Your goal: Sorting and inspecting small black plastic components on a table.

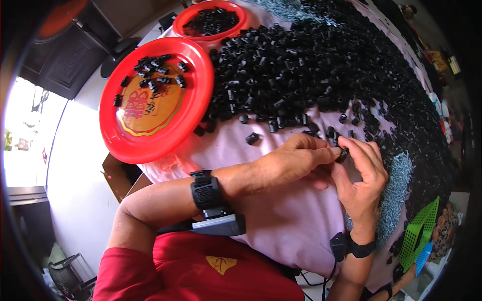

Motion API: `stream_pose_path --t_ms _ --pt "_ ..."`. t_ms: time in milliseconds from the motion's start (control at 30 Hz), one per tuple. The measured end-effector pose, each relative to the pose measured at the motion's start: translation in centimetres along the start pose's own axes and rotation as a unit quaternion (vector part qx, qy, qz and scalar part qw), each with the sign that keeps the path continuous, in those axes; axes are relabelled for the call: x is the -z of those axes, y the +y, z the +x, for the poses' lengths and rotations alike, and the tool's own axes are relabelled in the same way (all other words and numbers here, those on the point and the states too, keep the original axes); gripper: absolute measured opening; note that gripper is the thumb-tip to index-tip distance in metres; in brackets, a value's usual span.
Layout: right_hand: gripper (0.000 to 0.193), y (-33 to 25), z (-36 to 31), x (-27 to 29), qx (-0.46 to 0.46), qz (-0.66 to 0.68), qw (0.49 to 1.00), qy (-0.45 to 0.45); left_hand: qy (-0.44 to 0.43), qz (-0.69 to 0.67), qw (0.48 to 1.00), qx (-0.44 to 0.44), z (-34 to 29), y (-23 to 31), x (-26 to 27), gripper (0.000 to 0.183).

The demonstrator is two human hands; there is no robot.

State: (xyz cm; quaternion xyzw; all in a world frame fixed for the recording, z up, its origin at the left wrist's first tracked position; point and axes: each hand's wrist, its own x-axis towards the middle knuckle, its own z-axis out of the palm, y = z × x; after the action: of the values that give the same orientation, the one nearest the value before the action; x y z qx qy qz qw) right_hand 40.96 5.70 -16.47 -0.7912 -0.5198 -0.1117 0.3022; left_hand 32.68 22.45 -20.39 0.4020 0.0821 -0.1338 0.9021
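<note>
My two hands meet above the pink cloth at the near edge of a pile of small black plastic parts (286, 70). Between their fingertips is one small black part (343, 155), mostly covered by the fingers. My left hand (301, 156) reaches in from the left, thumb and fingers pinched at the part. From the other side, my right hand (362, 178) curls its thumb and forefinger around the same part. A few loose black pieces lie just beyond the fingertips. One black cylinder (252, 138) lies apart on the cloth, left of the hands.
To the left, a round red tray (113, 131) carries several black pieces. Behind it stands a red bowl (243, 20) of small black parts. Thin bluish metal pieces (396, 188) lie heaped right of my right hand. A green perforated basket (419, 233) and someone's forearm (404, 282) are at lower right.
</note>
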Motion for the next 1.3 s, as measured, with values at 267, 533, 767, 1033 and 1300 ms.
stream_pose_path --t_ms 267,533,767,1033,1300 --pt "0.043 0.3 -0.1 -0.5 0.035 -0.003 0.999 0.000 -0.021 0.037 0.999 0.000 0.1 -0.5 0.5 0.038" --pt "0.043 0.4 -0.1 -0.9 0.053 -0.016 0.998 0.012 -0.030 0.031 0.999 0.020 -0.6 0.3 0.6 0.039" --pt "0.044 -0.3 0.1 -0.4 0.051 -0.029 0.998 0.002 -0.030 0.058 0.997 -0.036 -0.2 -0.4 0.4 0.035" --pt "0.022 1.3 -0.5 2.5 -0.203 -0.070 0.975 -0.064 0.169 -0.057 0.963 -0.204 -5.6 3.9 2.8 0.040" --pt "0.018 2.3 -0.5 2.1 -0.162 0.073 0.984 -0.028 0.089 -0.341 0.893 -0.280 -11.6 7.8 13.9 0.043"
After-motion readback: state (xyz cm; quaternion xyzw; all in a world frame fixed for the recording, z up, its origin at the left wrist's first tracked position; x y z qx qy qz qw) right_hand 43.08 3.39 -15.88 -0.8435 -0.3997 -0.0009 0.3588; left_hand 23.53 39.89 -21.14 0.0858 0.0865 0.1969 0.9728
